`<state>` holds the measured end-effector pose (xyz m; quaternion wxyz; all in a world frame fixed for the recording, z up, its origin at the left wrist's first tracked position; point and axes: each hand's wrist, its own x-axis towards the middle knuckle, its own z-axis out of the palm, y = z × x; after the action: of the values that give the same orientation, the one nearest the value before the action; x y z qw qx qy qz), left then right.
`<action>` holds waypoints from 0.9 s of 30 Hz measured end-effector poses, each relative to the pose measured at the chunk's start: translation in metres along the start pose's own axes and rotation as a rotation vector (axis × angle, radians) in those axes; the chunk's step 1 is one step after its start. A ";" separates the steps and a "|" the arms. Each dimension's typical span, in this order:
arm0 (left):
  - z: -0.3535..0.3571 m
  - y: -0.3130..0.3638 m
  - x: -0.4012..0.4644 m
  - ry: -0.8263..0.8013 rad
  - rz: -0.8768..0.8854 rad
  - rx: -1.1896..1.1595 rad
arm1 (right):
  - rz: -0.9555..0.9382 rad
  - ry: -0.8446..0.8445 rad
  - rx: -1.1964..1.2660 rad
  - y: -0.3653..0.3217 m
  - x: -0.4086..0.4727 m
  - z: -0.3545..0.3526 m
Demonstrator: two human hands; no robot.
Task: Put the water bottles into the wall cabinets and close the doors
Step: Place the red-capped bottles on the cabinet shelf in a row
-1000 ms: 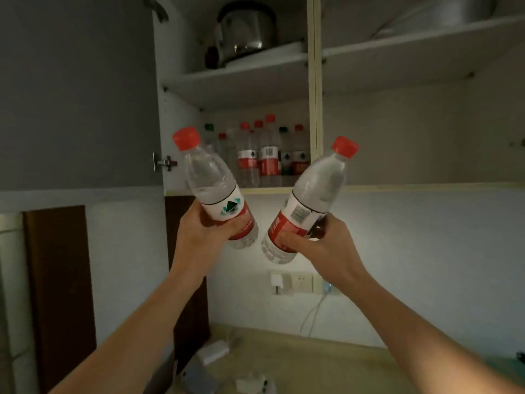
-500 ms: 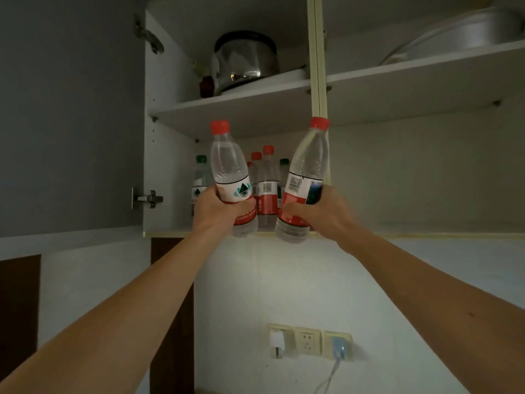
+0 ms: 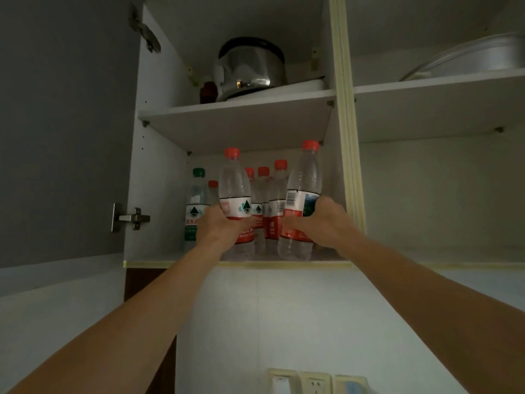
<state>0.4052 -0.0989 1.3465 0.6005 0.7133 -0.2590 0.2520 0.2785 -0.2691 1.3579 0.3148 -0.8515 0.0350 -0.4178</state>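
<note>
My left hand (image 3: 220, 223) grips a clear water bottle (image 3: 235, 191) with a red cap and red-white label, upright at the front of the left wall cabinet's lower shelf (image 3: 159, 263). My right hand (image 3: 321, 223) grips a second red-capped bottle (image 3: 302, 191), leaning slightly right, beside the cabinet's divider (image 3: 345, 137). Both bottle bases sit at or just above the shelf's front edge. Behind them stand several red-capped bottles (image 3: 279, 191) and a green-capped bottle (image 3: 194, 206). The grey cabinet door (image 3: 62, 132) stands open at the left.
A steel pot (image 3: 250, 69) sits on the upper left shelf (image 3: 235, 109). A metal basin (image 3: 471, 58) lies on the upper right shelf; the right cabinet's lower compartment (image 3: 440, 194) is open. Wall sockets (image 3: 315, 382) sit low on the white wall.
Both hands have risen and moved forward, carrying the two bottles from below the cabinet into the lower left compartment. The bottles went from tilted apart to nearly upright.
</note>
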 end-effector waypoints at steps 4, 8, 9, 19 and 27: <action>-0.008 -0.022 0.021 -0.088 0.044 0.009 | 0.093 0.063 -0.097 0.000 0.019 0.018; -0.013 -0.044 0.038 -0.185 0.109 -0.053 | 0.208 0.170 -0.212 0.003 0.030 0.030; -0.013 -0.049 0.042 -0.202 0.114 -0.079 | 0.239 0.201 -0.237 0.004 0.030 0.032; 0.008 -0.064 0.054 -0.242 0.167 -0.238 | 0.199 0.439 -0.326 0.011 0.011 0.047; 0.029 -0.054 0.044 -0.253 0.171 -0.233 | 0.102 0.471 -0.249 0.018 0.002 0.063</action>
<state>0.4753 -0.1232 1.3323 0.6182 0.6402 -0.4196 0.1786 0.3295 -0.2522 1.3201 0.2113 -0.7603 0.2011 -0.5803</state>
